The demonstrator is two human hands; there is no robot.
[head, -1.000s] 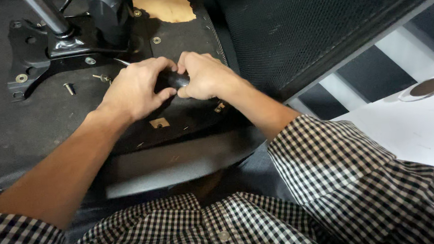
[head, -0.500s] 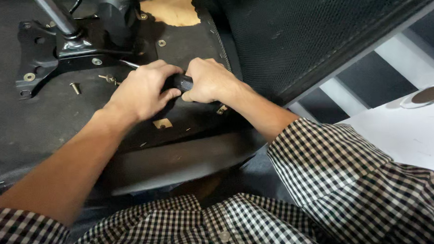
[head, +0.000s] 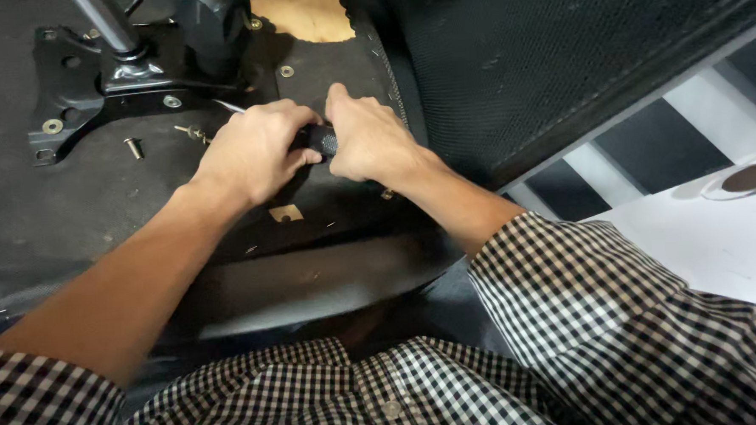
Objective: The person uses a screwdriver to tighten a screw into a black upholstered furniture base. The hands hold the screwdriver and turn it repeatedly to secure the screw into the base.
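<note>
Black knurled tool handle [head: 322, 140] sits clamped between both hands over the upturned underside of an office chair seat [head: 72, 209]. Left hand [head: 252, 150] has its fingers curled tight round the handle's front; a thin bright shaft [head: 227, 107] pokes out past the knuckles toward the black metal mounting plate [head: 92, 89]. Right hand [head: 366, 136] is closed over the handle's rear end, thumb up on top. Whether the tip is seated in a fastener cannot be told; the left hand hides it.

To work this well, judging from the grip: keep the shaft in line with whatever it bears on, press from the rear hand, steer with the front one, wrists low so the tip does not skate across the fabric.

Loose screws [head: 134, 147] lie on the dark fabric just beside the plate, easy to knock away. Washered bolt [head: 52, 126] sits in a plate corner. A tan patch [head: 306, 16] shows where the covering is torn. Black mesh chair back [head: 541, 52] rises at right. Beyond it, a white table [head: 702, 241] with a round dish [head: 746, 179]. Checked shirt sleeves [head: 620, 312] fill the bottom edge.
</note>
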